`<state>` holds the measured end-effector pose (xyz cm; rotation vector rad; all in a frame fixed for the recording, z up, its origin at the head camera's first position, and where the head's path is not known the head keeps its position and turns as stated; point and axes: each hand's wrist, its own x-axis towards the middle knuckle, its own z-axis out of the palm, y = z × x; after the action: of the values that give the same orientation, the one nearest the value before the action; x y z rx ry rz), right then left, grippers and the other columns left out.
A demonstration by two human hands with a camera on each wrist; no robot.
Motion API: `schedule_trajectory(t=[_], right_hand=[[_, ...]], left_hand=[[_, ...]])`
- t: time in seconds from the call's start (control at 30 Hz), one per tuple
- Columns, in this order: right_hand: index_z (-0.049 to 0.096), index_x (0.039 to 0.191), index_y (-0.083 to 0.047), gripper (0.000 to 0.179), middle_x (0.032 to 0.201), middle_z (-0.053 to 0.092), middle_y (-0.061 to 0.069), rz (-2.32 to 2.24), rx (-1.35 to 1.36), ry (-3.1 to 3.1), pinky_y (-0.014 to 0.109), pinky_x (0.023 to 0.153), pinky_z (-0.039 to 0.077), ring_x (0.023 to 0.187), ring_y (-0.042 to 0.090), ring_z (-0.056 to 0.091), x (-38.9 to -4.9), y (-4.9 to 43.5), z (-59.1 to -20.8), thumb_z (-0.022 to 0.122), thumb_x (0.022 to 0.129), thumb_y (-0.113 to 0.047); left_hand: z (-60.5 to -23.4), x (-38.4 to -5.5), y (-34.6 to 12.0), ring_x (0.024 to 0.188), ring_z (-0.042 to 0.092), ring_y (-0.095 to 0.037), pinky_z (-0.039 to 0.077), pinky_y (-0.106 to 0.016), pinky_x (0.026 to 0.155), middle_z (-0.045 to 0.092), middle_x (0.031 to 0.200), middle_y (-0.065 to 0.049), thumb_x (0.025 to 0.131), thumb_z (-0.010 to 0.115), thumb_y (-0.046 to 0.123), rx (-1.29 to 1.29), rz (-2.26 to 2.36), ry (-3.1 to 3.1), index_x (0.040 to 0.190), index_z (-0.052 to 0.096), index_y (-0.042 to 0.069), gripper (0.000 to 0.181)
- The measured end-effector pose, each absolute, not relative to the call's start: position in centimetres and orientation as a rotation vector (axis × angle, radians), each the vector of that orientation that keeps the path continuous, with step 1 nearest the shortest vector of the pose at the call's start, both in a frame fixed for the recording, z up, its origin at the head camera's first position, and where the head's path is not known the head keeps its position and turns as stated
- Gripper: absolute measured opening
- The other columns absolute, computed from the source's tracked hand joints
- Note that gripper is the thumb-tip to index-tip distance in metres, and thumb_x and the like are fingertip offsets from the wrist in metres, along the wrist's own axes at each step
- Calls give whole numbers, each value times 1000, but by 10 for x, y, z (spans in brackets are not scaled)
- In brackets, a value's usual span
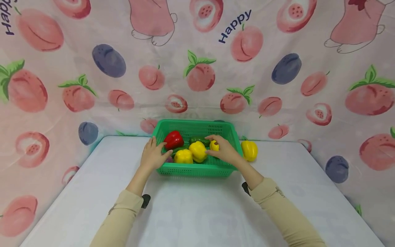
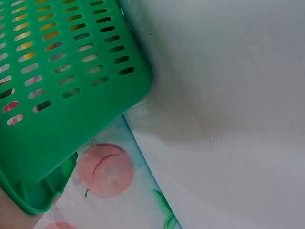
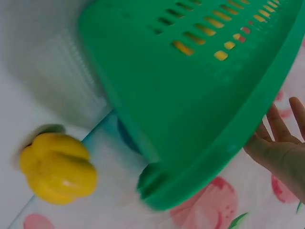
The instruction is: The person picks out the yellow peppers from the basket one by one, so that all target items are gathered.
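A green plastic basket (image 1: pixel 197 170) with slotted walls holds a red bell pepper (image 1: pixel 174 140) at its left. Two yellow bell peppers (image 1: pixel 198 152) sit near its middle, and a dark green cucumber-like vegetable (image 1: pixel 200 140) lies behind them. My left hand (image 1: pixel 152 155) is at the basket's left rim, its fingers extended and its thumb toward the inside. Over the basket's right part my right hand (image 1: pixel 226 151) reaches in with spread fingers, close to another yellow piece (image 1: pixel 214 145) that it partly hides. In the right wrist view its fingers hold nothing.
Just right of the basket, one more yellow bell pepper (image 1: pixel 249 150) lies on the white table (image 1: pixel 191 212). A purple thing (image 1: pixel 169 159) shows in the basket's front left corner. Behind the table hangs a fruit-print cloth (image 1: pixel 200 99).
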<state>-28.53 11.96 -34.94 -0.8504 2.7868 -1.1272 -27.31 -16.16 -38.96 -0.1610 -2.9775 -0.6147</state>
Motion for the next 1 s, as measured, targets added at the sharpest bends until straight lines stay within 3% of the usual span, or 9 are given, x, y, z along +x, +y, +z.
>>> schedule_trajectory(t=[0.6,1.0], right_hand=[[48,135,-4,53,144,41,19,-811,-1021,2661,49,108,37,133,34,40,-299,66,-357,67,87,-17],[48,134,-2,54,139,48,17,-682,-1065,2610,48,107,39,129,36,43,-310,51,-360,69,86,-13]], left_hand=[[-389,-275,-165,142,10,-48,11,-55,117,12,151,-36,95,44,40,-161,-581,-2995,139,44,2,57],[-387,-277,-165,143,8,-47,11,-54,118,10,152,-33,96,45,42,-155,-602,-3006,141,41,4,59]])
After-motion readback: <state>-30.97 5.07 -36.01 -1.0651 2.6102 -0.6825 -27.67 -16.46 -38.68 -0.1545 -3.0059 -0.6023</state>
